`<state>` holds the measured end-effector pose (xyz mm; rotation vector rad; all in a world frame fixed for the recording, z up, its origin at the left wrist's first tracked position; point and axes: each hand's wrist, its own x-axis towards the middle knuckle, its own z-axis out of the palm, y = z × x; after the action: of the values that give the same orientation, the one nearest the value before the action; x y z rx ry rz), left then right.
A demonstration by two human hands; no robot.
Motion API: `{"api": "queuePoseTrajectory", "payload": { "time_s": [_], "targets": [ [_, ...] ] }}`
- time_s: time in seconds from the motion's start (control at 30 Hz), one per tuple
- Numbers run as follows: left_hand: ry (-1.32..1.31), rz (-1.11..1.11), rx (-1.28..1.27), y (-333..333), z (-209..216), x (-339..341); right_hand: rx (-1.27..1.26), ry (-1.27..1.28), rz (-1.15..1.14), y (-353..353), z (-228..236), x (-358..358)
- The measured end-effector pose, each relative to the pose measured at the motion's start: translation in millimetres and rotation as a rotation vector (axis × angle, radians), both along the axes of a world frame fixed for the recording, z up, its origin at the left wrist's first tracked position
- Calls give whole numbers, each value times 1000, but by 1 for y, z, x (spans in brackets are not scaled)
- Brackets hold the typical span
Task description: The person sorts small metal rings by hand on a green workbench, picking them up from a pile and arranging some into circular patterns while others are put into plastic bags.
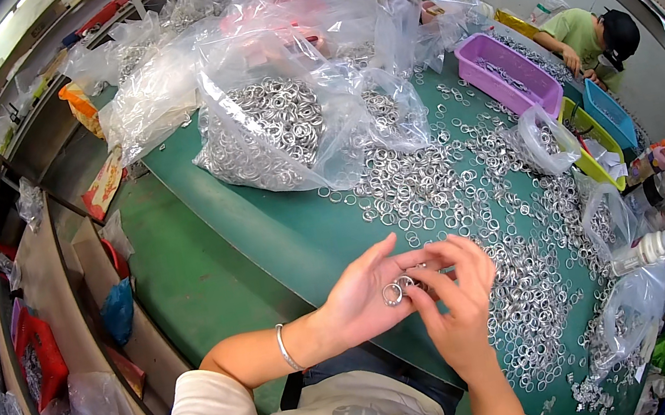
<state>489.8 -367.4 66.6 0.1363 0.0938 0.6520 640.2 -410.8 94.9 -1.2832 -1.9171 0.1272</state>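
Here's the left hand [349, 303], palm up and wide, with a few metal rings [400, 288] lying by its fingers, and in from three o'clock comes the right hand [460, 299], thumb and fingertips narrowed on those very rings! Over at three o'clock from the hands, loose rings [530, 284] spread thickly across the green table [251, 221], while a bulging clear bag [276, 133] of them slumps at eleven. Up at one sits the purple bin [541, 94], and beyond it, between one and two, a capped co-worker [581, 34] bends low.
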Motion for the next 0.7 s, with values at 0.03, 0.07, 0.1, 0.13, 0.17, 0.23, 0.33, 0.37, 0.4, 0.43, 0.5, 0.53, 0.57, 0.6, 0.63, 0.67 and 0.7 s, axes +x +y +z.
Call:
{"api": "queuePoseTrajectory", "payload": {
  "time_s": [0.03,0.07,0.1,0.13,0.17,0.23,0.33,0.37,0.4,0.43,0.5,0.53,0.57,0.6,0.63,0.67,0.7],
  "targets": [
    [-113,-17,17,1,-5,0,-17,29,5,0,-1,-1],
    [-57,-5,18,1,-4,0,-34,58,12,-1,-1,-1],
    [0,8,18,1,1,0,-52,88,20,-1,-2,-1],
    [57,23,18,0,3,-1,-43,75,29,-2,-2,-1],
    [-61,4,12,1,-3,-1,-33,61,40,-3,-2,0],
    [-295,-30,-4,3,-15,0,-29,47,61,-6,-4,-1],
    [61,76,-17,-3,4,4,-29,19,69,-10,-6,-4],
    [57,69,-14,-2,5,5,-21,-2,66,-12,-3,-5],
    [56,67,-10,-3,6,4,-12,-21,68,-13,-1,-6],
    [54,65,-5,-3,6,4,-17,-26,80,-14,-2,-4],
    [54,74,-14,-4,4,6,-24,-36,105,-13,-3,-1],
    [54,80,-17,-4,2,6,-67,-27,98,-13,-4,-1],
    [62,79,-14,-4,0,6,-110,-19,92,-13,-6,-1],
    [69,78,-9,-3,-1,6,-151,-12,84,-12,-7,-1],
    [76,76,-4,-3,-2,6,-132,-58,70,-11,-5,-2],
    [80,78,-16,-3,-4,6,-112,-103,56,-10,-2,-3],
    [84,77,-28,-2,-6,7,-92,-149,39,-10,-1,-5]
  ]
}}
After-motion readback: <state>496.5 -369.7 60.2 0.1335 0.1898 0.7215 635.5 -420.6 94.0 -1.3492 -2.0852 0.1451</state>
